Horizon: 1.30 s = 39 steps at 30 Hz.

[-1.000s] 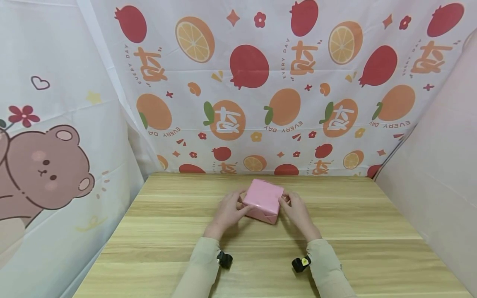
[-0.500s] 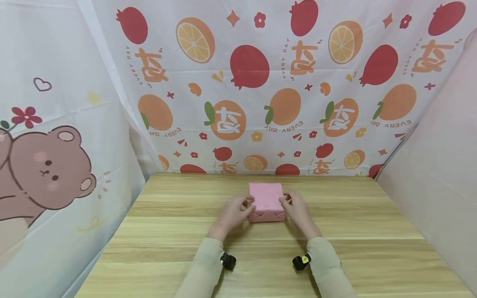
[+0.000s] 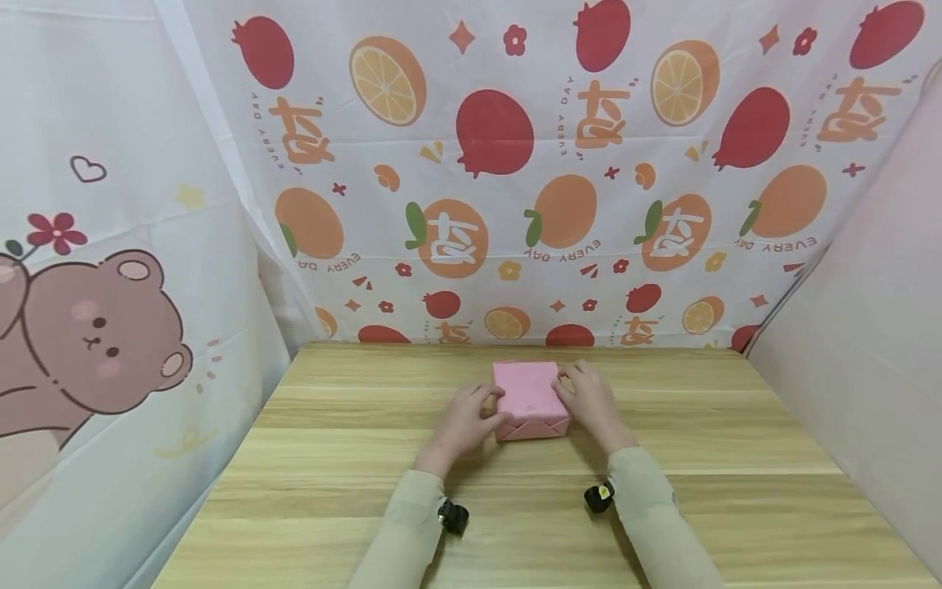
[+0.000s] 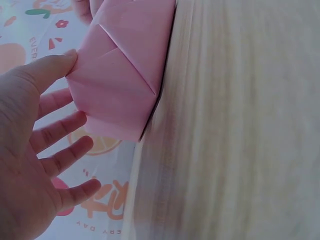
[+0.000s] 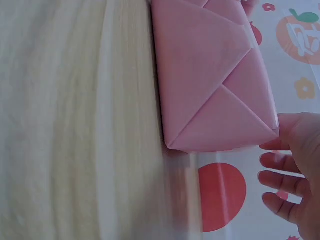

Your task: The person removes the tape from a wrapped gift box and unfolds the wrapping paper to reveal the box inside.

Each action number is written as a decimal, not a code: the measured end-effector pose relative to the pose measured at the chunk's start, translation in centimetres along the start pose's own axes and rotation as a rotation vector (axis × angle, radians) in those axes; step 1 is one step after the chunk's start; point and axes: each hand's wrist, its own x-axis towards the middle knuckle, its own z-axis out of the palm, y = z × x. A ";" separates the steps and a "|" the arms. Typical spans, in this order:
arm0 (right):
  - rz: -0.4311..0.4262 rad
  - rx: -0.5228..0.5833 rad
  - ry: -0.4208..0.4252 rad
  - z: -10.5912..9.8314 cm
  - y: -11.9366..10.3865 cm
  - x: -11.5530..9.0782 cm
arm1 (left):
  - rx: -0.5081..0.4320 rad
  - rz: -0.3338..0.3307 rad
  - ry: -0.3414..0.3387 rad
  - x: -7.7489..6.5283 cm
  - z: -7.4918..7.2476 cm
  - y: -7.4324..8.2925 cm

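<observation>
A small box wrapped in pink paper (image 3: 528, 393) lies on the wooden table, its folded end flap facing the near side. At its left side is my left hand (image 3: 465, 425); the left wrist view shows the thumb on the top corner and the other fingers spread, fairly straight, beside the left face. My right hand (image 3: 590, 401) touches the right edge from the other side. In the right wrist view, its thumb meets the top corner of the pink box (image 5: 215, 75), while the other fingers extend loosely beside it. The box's far side is hidden.
The wooden table (image 3: 353, 491) reaches back to a white curtain (image 3: 508, 204) printed with fruit. Another curtain with a bear (image 3: 103, 343) hangs at the left, and a pale one (image 3: 868, 343) at the right. Each wrist wears a small black camera (image 3: 454, 517).
The pink box has turned from a slanted pose to nearly square with the table's back edge. My left hand shifted slightly right, and my right hand moved a little farther back along the box's edge.
</observation>
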 end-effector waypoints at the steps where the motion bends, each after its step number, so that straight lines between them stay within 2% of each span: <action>1: -0.020 -0.019 0.001 0.0 0.0 0.1 | 0.001 -0.001 -0.003 0.0 0.0 0.0; 8: -0.103 -0.112 -0.038 -0.1 -0.2 0.7 | 0.007 -0.010 -0.008 0.1 0.0 -0.2; 14: -0.123 -0.138 -0.048 0.2 -0.5 0.9 | 0.023 -0.002 -0.004 0.2 -0.1 -0.2; 24: -0.071 -0.109 -0.039 0.7 -0.5 0.9 | 0.007 -0.032 -0.029 0.2 -0.3 0.0; 31: -0.030 -0.089 0.007 0.9 -0.7 0.8 | -0.009 -0.047 -0.043 0.2 -0.2 0.0; 39: 0.072 -0.060 -0.006 1.0 -1.1 0.8 | -0.039 -0.067 -0.058 0.3 0.0 -0.2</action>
